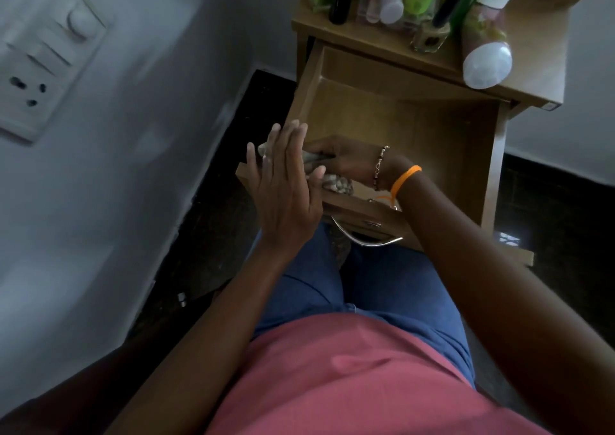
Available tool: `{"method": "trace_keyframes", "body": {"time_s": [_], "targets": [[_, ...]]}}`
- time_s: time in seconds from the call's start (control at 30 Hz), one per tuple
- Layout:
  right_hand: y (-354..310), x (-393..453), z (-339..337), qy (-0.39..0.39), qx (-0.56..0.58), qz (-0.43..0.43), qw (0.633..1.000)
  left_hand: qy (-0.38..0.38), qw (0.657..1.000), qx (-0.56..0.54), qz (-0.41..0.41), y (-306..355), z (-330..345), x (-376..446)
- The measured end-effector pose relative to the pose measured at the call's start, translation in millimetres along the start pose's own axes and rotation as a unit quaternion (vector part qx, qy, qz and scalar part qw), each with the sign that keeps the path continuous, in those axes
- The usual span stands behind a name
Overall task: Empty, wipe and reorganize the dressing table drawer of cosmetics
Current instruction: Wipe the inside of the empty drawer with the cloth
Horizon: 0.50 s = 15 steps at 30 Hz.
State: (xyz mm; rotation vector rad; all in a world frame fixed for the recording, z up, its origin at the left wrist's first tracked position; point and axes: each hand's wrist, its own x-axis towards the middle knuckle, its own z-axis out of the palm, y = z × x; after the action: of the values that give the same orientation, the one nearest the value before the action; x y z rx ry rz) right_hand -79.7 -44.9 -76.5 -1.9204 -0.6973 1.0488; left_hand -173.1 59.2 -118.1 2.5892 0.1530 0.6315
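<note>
Wooden drawer [399, 125] pulled open, crumpled pale cloth [336, 183] at its front-left corner.

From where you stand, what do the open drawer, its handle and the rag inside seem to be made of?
The drawer looks like laminated board or wood: flat tan panels, matte, with straight edges. Its handle seems to be polished metal, a thin curved bar with a bright glint. The rag looks like soft woven cloth, pale and crumpled in folds under the right hand; blur leaves its weave unclear.

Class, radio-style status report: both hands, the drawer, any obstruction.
Left hand open, fingers straight, over front edge. Right hand grips cloth inside drawer. Drawer open, cosmetics out. Nothing obstructing.
</note>
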Motion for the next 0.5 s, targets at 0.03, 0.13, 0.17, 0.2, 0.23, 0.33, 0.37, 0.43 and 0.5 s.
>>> {"method": "trace_keyframes", "body": {"time_s": [0.03,0.13,0.17,0.2,0.23,0.33,0.37,0.43,0.5], "targets": [[3,-5,0,0.0,0.005,-0.004,1.0,-0.006,1.0,0.005,0.004,0,0,0],[11,-25,-11,-0.015,0.004,0.019,1.0,-0.027,0.999,0.021,0.01,1,-1,-3],[13,-31,-18,-0.024,-0.019,0.033,0.999,-0.032,0.999,0.023,0.009,1,-2,-3],[14,-38,-26,-0.034,-0.047,0.05,0.997,-0.038,0.999,0.026,0.006,2,-3,-3],[15,-47,-35,-0.042,-0.071,0.065,0.994,-0.043,0.999,0.032,0.0,3,-5,-2],[23,-80,-61,-0.015,-0.057,0.099,0.993,-0.058,0.997,0.043,-0.017,8,-6,2],[26,-91,-67,0.005,-0.046,0.105,0.993,-0.064,0.997,0.042,-0.016,11,-7,4],[33,-107,-69,0.025,-0.063,0.136,0.988,-0.086,0.995,0.045,0.002,20,-6,9],[35,-114,-55,0.013,-0.113,0.153,0.982,-0.129,0.99,0.05,0.026,31,-2,15]]}}
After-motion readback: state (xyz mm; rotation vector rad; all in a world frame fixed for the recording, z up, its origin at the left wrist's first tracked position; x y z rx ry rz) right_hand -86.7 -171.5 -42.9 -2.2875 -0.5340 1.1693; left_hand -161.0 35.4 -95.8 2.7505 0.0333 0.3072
